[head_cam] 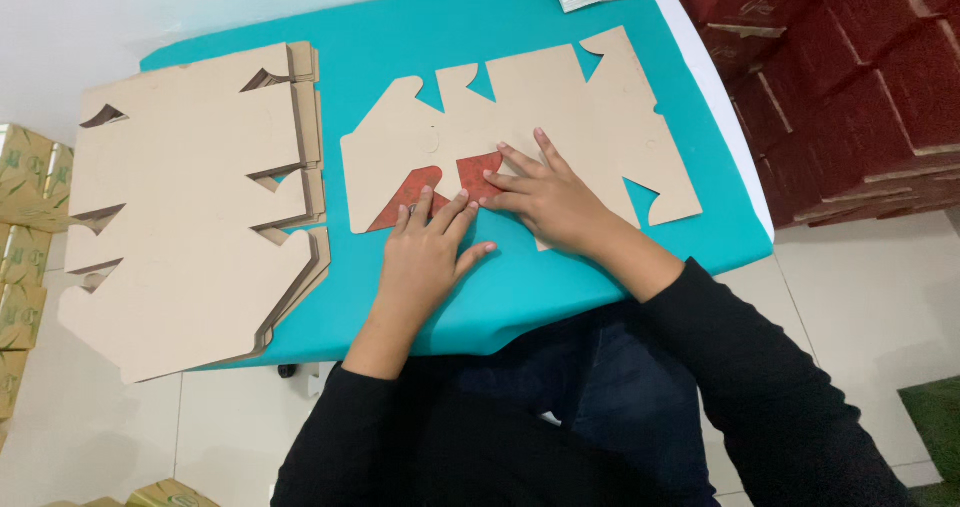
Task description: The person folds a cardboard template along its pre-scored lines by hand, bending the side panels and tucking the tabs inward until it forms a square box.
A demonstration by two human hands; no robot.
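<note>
Work piece: a flat die-cut cardboard blank (560, 127), tan side up, lies on the teal table cover (400, 27) straight ahead of the person, its long axis running left to right across the table.

Folded flaps: two flaps at the blank's near edge are turned over so their red undersides show — the left red flap (405, 199) and the right red flap (478, 174), side by side with a narrow gap between them.

Left hand: the left hand (425, 257) lies flat, palm down, fingers together and stretched forward; its fingertips (440, 207) rest at the near edge of the red flaps, the thumb out to the right on the cover. It grips nothing.

Right hand: the right hand (545, 202) is also flat and spread, coming in from the right; its fingertips (500, 179) press on the right red flap. It holds nothing, only bears down.

Key relation: the flaps lie just beyond and between the two sets of fingertips — the left hand is nearer the left flap, the right hand nearer the right one.

Nearby: a stack of blanks (190, 207) sits well apart to the left; dark red boxes (850, 77) are piled to the right, off the table.
</note>
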